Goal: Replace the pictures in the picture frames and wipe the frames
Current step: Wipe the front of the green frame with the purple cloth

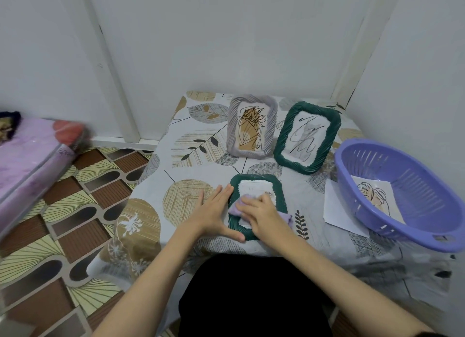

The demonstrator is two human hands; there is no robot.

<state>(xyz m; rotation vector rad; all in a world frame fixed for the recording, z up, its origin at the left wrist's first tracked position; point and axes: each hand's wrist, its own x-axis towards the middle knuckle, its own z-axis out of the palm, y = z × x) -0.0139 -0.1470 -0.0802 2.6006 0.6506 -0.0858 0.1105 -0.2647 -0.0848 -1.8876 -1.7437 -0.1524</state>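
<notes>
**A:** ok so what's where, going left to right?

**B:** far left there's a bed [27, 160] with a pink-purple cover, then patterned floor tiles [75, 211]. The worktop [196, 145] has a leaf-print cloth. The left hand [214, 211] lies flat on it, fingers straight and close together, thumb spread out, fingertips touching the left edge of the flat green frame [256, 180].

**A:** and the other hand?

**B:** the right hand [261, 211] is on top of that same frame, fingers curled down onto a lilac cloth [235, 208], pressing it against the frame's front. The frame lies face up near the front edge of the worktop.

**A:** the other frames?

**B:** behind it a grey frame [251, 125] stands upright with a brown scribble print, and just beside it on the right a second green frame [307, 138] stands tilted, showing a black line drawing. Far right, a purple basket [402, 198] holds a loose leaf print [375, 195], and the basket sits partly on a white sheet [337, 211].
</notes>
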